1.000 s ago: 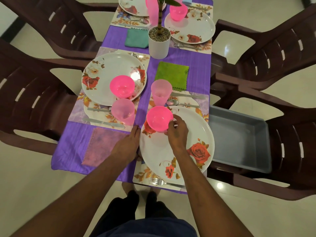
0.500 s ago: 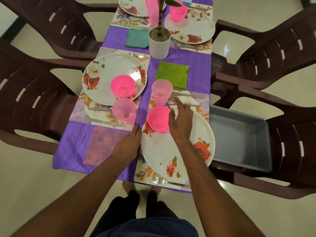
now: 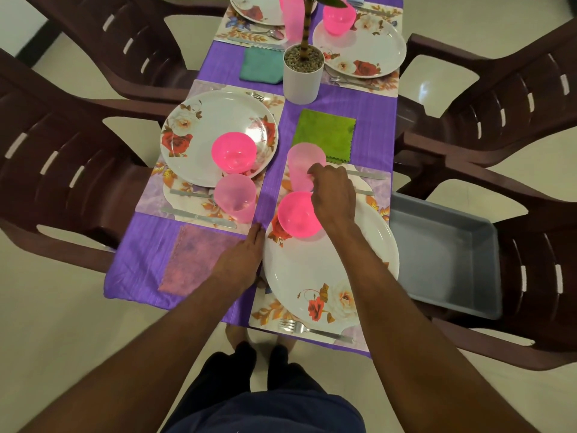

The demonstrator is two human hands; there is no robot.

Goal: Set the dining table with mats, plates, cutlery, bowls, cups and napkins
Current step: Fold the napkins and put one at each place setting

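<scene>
The right hand (image 3: pixel 333 192) has let go of the bright pink plastic bowl (image 3: pixel 296 215) and moved up to the pale pink plastic cup (image 3: pixel 302 168). Its fingers curl on the cup's side, though a firm hold cannot be told. The bowl now sits alone on the big white flowered plate (image 3: pixel 331 270). The left hand (image 3: pixel 242 260) lies flat beside the plate's rim. This place looks nearly done.
</scene>
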